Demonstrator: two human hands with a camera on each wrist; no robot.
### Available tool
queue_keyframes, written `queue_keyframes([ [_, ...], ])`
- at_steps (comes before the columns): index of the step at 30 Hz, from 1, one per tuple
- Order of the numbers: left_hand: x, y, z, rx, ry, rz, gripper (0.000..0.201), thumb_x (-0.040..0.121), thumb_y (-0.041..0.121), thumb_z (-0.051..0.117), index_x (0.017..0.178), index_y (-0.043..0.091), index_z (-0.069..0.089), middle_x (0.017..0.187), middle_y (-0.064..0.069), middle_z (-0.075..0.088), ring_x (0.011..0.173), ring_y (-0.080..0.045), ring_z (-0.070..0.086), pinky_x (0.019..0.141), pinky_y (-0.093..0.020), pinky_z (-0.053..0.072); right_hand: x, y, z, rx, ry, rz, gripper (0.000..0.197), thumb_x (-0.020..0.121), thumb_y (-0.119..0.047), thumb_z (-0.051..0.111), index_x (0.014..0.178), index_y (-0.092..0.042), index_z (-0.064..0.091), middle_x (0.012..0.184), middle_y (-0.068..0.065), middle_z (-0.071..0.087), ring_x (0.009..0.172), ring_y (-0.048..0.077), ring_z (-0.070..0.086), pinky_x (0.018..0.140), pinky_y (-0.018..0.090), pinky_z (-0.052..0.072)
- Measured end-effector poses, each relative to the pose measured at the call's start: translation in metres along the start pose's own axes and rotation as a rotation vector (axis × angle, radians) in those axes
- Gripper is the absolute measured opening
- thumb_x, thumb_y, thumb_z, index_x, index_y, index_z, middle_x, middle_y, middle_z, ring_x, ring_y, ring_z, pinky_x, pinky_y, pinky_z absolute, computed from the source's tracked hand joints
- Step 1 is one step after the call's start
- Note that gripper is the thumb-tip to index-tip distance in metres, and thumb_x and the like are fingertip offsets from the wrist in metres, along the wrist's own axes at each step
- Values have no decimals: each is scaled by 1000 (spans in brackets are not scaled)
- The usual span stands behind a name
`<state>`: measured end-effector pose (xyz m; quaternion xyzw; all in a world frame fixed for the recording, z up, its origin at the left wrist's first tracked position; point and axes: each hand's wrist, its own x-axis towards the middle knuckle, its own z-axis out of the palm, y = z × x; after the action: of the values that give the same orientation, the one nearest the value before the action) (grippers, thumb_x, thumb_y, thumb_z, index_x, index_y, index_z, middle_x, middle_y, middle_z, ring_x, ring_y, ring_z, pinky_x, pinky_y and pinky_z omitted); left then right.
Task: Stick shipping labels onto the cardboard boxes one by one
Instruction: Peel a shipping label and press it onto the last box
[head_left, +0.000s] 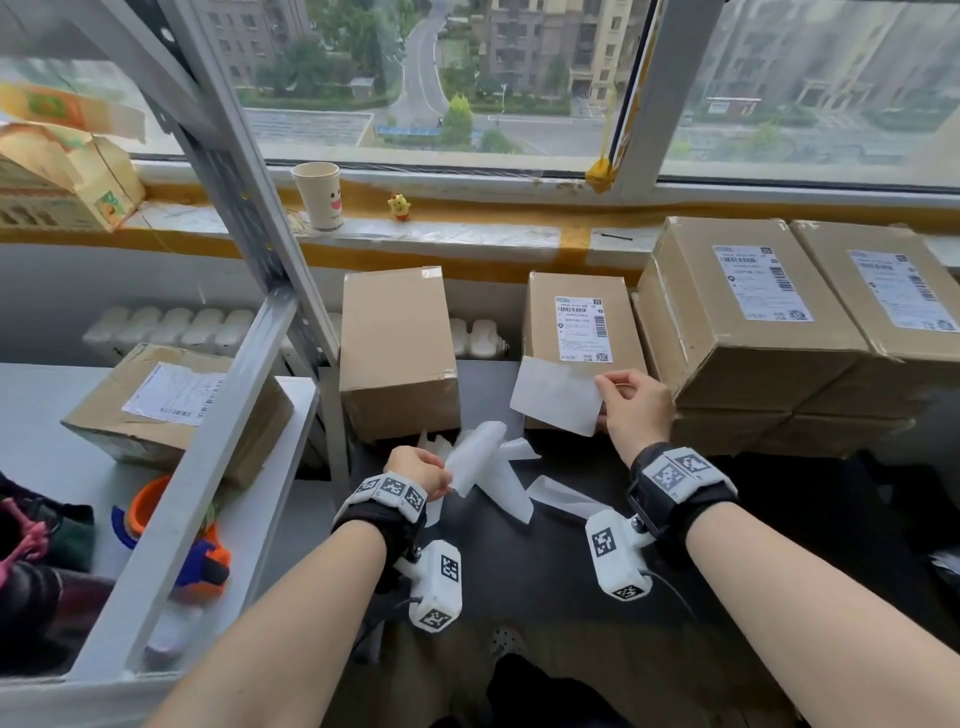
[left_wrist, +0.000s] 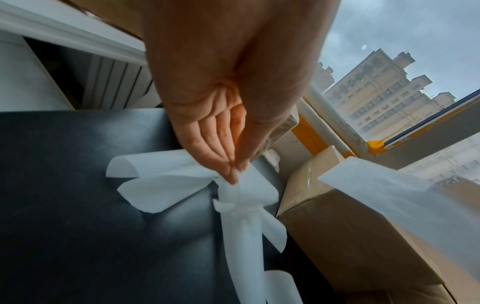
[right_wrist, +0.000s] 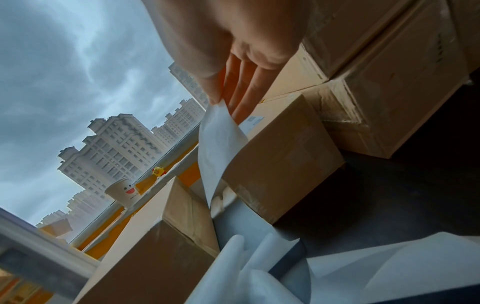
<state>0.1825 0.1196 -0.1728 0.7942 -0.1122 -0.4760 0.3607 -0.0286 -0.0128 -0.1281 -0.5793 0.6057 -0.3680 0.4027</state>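
My right hand (head_left: 631, 400) pinches a white label sheet (head_left: 558, 397) by its right edge and holds it in front of a labelled cardboard box (head_left: 579, 317); the wrist view shows the same sheet (right_wrist: 221, 144) hanging from thumb and fingers. My left hand (head_left: 423, 470) pinches a strip of white backing paper (head_left: 478, 457) above a heap of similar strips; the backing paper (left_wrist: 249, 185) is held at my fingertips (left_wrist: 232, 176) over the dark table. An unlabelled cardboard box (head_left: 397, 353) stands between the two hands, further back.
Stacked labelled boxes (head_left: 769, 322) fill the right side. A metal shelf frame (head_left: 249, 291) with a labelled box (head_left: 171, 405) and toys stands left. A paper cup (head_left: 318, 195) and a yellow figurine (head_left: 400, 206) sit on the windowsill. Loose backing strips (head_left: 561, 496) litter the dark table (head_left: 545, 582).
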Motion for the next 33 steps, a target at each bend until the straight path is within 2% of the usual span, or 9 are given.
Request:
queue_keyframes([
  [4, 10, -13, 10, 56, 22, -4, 17, 79, -10, 62, 93, -1, 61, 74, -15, 59, 60, -26, 60, 63, -32, 57, -9, 7, 5, 10, -39, -15, 18, 80, -27, 67, 64, -35, 62, 79, 3, 72, 78, 24, 70, 74, 48, 58],
  [7, 13, -16, 10, 161, 45, 35, 23, 78, 0, 69, 101, 1, 66, 91, -16, 65, 83, -30, 64, 87, -41, 55, -15, 7, 9, -6, -55, -29, 19, 81, -24, 66, 64, -33, 61, 78, 3, 72, 77, 24, 70, 74, 47, 58],
  [9, 9, -12, 6, 244, 70, 61, 22, 79, 7, 71, 101, 5, 68, 105, -14, 66, 100, -30, 63, 93, -37, 52, -19, 4, 10, -15, -64, -41, 21, 82, -23, 67, 64, -34, 61, 77, 2, 71, 77, 23, 69, 73, 47, 58],
  [14, -12, 9, -4, 340, 78, 138, 14, 84, 11, 65, 96, 6, 71, 106, -13, 67, 105, -29, 60, 82, -27, 44, -26, -8, 15, -28, -92, -102, 19, 81, -25, 67, 65, -33, 62, 74, 0, 70, 76, 23, 69, 72, 47, 58],
  [18, -29, 43, -5, 158, 6, 258, 17, 85, 15, 65, 68, 14, 66, 83, -13, 68, 74, -23, 59, 77, -32, 52, -34, -30, 24, -54, -133, -210, 5, 83, -26, 67, 79, -23, 70, 79, 3, 70, 79, 25, 68, 73, 47, 57],
  [22, -53, 83, -5, -41, -57, 305, 28, 93, 22, 56, 68, 8, 58, 68, -8, 59, 59, -17, 55, 53, -21, 48, -47, -52, 28, -168, -167, -363, 14, 87, -25, 65, 91, -13, 71, 92, 7, 71, 82, 15, 61, 78, 34, 55],
  [27, -63, 104, -13, -122, -60, 303, 31, 91, 31, 58, 71, 7, 59, 72, -8, 61, 64, -22, 59, 77, -37, 53, -65, -72, 29, -217, -211, -553, 13, 87, -22, 65, 91, -12, 73, 87, 6, 74, 78, 17, 66, 74, 34, 55],
  [31, -64, 100, -24, -112, -34, 329, 27, 86, 32, 65, 70, 9, 61, 73, -9, 65, 65, -22, 61, 57, -27, 47, -75, -70, 32, -259, -243, -685, 12, 84, -21, 68, 87, -11, 73, 82, 6, 74, 73, 20, 68, 69, 41, 56],
  [33, -66, 95, -28, -75, -36, 342, 24, 85, 29, 67, 71, 9, 62, 74, -9, 66, 63, -19, 62, 55, -25, 47, -79, -67, 32, -275, -251, -721, 11, 83, -22, 69, 86, -12, 74, 81, 5, 74, 71, 20, 68, 68, 41, 57],
])
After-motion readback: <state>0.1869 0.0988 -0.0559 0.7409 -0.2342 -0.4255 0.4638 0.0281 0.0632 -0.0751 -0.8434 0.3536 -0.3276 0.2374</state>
